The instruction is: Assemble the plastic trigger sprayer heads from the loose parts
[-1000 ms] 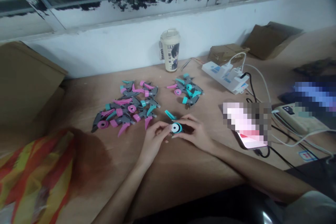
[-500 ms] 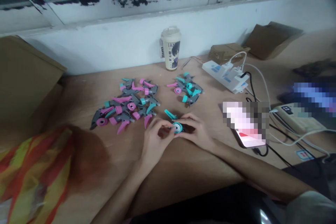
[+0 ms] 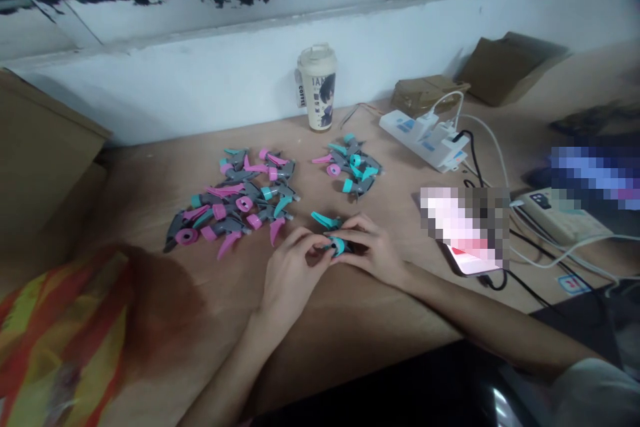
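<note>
A trigger spray head [image 3: 339,246] with a teal collar and a teal trigger is between my hands, just above the table. My right hand [image 3: 373,248] grips its body from the right, fingers over the top and thumb below. My left hand [image 3: 295,265] pinches at the collar's open end; the fingertips cover part of the opening, and anything small between them is hidden. Left of the hands lies a larger pile of grey spray heads [image 3: 235,203] with pink or teal parts. A smaller group of spray heads [image 3: 357,165] lies beyond my right hand.
A cream coffee cup [image 3: 320,90] stands by the wall. To the right are a white power strip [image 3: 423,140] with plugs, a phone [image 3: 463,233] with a blurred screen, cables and cardboard boxes [image 3: 505,70]. A red-yellow plastic bag [image 3: 65,340] and a big carton [image 3: 45,153] sit left.
The spray head's collar has turned, so the white disc seen inside it earlier is no longer in sight. Both hands keep their grip. The view has shifted slightly.
</note>
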{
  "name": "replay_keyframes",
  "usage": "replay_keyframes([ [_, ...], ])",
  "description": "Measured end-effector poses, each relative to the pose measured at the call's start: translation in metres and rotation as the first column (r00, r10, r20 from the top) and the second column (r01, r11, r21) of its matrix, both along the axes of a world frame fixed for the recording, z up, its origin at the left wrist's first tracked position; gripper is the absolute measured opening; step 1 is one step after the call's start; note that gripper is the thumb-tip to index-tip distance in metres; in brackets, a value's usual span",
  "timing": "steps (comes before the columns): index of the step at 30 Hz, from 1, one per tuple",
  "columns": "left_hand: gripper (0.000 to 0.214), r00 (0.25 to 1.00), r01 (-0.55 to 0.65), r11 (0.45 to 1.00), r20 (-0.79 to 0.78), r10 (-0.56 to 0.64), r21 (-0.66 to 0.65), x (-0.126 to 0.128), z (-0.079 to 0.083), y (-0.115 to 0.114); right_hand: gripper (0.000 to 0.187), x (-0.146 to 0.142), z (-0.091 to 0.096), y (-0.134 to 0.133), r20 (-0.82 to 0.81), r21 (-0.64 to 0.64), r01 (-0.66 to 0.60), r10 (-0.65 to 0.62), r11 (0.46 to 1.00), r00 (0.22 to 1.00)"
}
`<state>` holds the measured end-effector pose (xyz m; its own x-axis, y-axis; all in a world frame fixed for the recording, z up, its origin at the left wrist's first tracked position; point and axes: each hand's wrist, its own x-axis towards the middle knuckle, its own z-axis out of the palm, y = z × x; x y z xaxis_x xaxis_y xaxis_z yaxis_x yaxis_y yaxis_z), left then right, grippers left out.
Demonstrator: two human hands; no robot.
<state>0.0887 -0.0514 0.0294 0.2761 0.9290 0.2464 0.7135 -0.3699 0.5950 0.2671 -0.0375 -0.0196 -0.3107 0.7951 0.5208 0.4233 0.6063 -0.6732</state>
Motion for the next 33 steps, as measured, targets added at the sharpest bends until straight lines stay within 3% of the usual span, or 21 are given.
replay_keyframes([
  [6, 0.004, 1.0, -0.016, 0.998, -0.004, 0.015, -0.053, 0.005, 0.0, 0.0, 0.036, 0.0, 0.0, 0.0, -0.011, 0.004, 0.023, -0.023, 1.0, 1.0],
  [14, 0.007, 0.99, 0.068, 0.995, 0.124, -0.059, -0.069, 0.004, -0.008, 0.005, 0.035, 0.001, 0.0, 0.0, -0.031, -0.025, 0.02, -0.021, 0.999, 0.999],
  [21, 0.007, 0.989, 0.004, 0.993, 0.148, 0.014, -0.12, 0.005, -0.011, 0.008, 0.032, 0.001, -0.001, 0.001, -0.006, 0.077, 0.047, -0.046, 0.996, 0.999],
  [25, 0.014, 0.996, -0.079, 0.977, 0.019, 0.084, -0.198, 0.009, -0.005, 0.007, 0.031, 0.001, -0.003, 0.002, 0.044, 0.171, 0.062, -0.071, 0.983, 0.997],
  [29, 0.022, 0.986, -0.16, 0.958, -0.083, 0.144, -0.237, 0.013, -0.002, 0.005, 0.03, 0.0, -0.004, 0.001, 0.099, 0.17, 0.096, -0.113, 0.981, 0.989],
  [33, 0.018, 0.993, -0.096, 0.961, 0.048, 0.112, -0.26, 0.013, -0.006, 0.004, 0.028, 0.0, -0.004, 0.001, 0.108, 0.166, 0.118, -0.137, 0.979, 0.985],
])
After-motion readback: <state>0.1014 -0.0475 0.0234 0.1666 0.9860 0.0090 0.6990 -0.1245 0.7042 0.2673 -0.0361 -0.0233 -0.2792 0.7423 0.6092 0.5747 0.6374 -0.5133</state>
